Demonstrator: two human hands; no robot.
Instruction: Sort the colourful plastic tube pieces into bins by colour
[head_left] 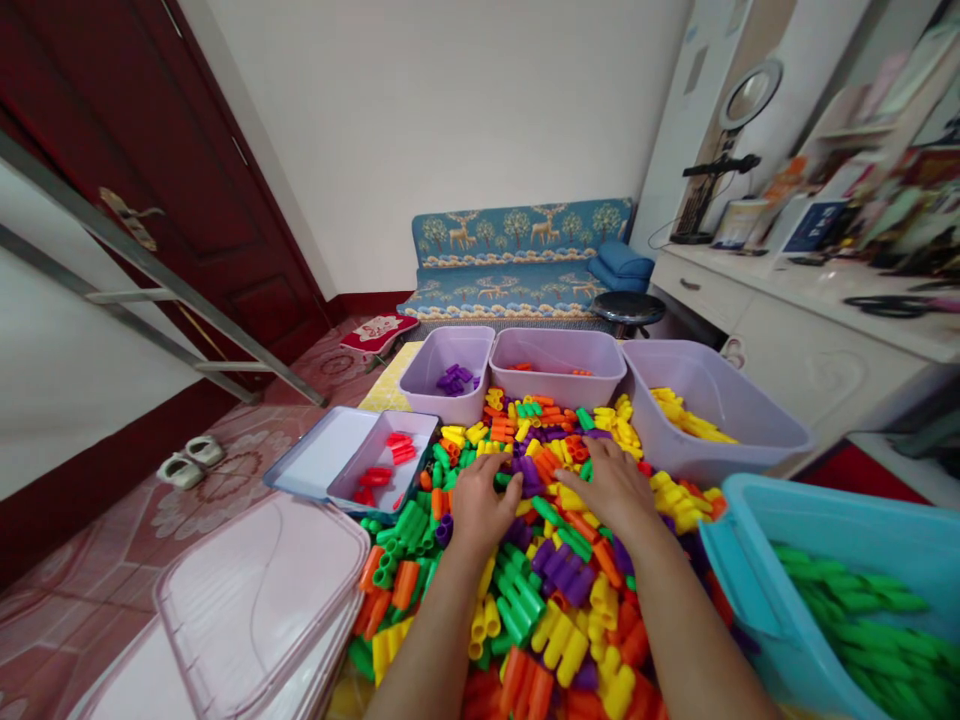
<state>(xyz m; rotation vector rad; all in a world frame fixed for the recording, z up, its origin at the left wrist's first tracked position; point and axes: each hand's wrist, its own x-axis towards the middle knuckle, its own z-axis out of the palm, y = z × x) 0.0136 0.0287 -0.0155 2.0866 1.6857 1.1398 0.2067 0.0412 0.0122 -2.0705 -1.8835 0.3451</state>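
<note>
Patterned blue sofa (pixel 517 290) beyond bins (pixel 559 360).

Loose pieces (pixel 525 592): centre, on table (pixel 390 378) | three tubs (pixel 556 386): behind | open case (pixel 324 452): left, lids (pixel 262 600) before it | large bin (pixel 862 530): right

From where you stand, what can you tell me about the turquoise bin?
The turquoise bin looks like smooth plastic, with rounded corners, a thick rim and a jutting handle on its left side. It stands upright without a lid, right of the colourful pile, nearer than the lilac bin. Many green pieces lie inside. Loose pieces crowd its left side; its right end is out of view.
</note>
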